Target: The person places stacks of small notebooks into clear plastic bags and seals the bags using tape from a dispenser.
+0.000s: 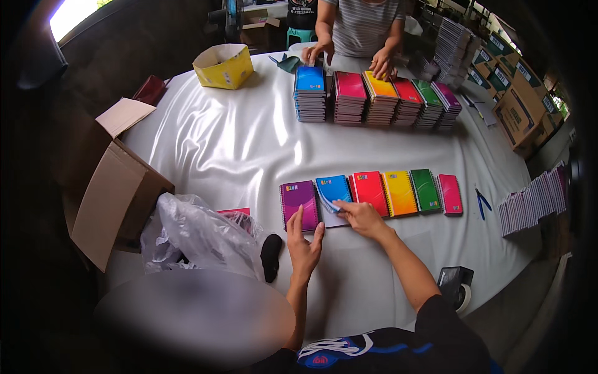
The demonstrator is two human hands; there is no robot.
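Observation:
A row of spiral notebooks lies before me on the white-covered table. My right hand [364,219] pinches the lower edge of the blue notebook [333,190], whose cover bends upward. A pale surface shows beneath it. My left hand [303,247] is open, its fingertips over the lower part of the purple notebook [299,195] and its thumb apart. To the right of the blue one lie a red notebook [371,188], a yellow notebook [400,192], a green notebook [425,190] and a pink notebook [450,194].
Across the table a person's hands [381,64] touch stacked notebooks [349,103]. An opened carton [118,199] and plastic bag [199,227] stand left, a yellow box [224,67] far left. Pliers [481,204], a tape roll [463,298] and more notebook stacks [532,202] are at right.

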